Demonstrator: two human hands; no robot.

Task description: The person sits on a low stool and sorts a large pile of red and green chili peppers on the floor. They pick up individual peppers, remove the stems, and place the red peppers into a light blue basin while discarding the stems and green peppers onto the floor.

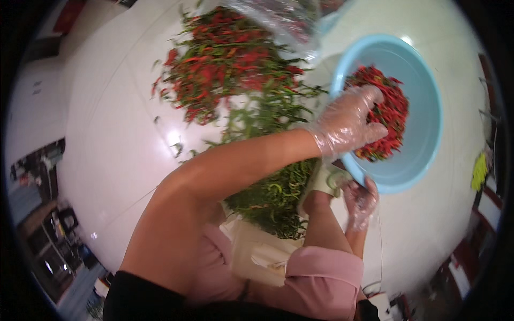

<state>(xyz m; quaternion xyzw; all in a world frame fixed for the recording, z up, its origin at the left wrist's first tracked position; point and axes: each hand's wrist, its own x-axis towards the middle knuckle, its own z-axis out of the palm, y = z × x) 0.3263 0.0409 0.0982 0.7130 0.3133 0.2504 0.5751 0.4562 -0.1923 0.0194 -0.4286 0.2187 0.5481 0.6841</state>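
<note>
My left hand, in a clear plastic glove, reaches across into a light blue plastic basin. Its thumb and fingers are spread over a heap of red chili peppers with some green among them. Nothing shows in its grasp, though the underside of the hand is hidden. My right hand, gloved the same way, is by the basin's near rim, a fingertip overlapping that rim. Its fingers are half curled, and whether they grip anything is unclear. Green chili peppers lie between my feet, partly under my left forearm.
A mixed pile of red and green chilies covers the pale tiled floor beyond my arm. Behind it lies a clear plastic bag with reddish contents. My shoe stands close to the basin. A yellow-green cloth-like item is far right.
</note>
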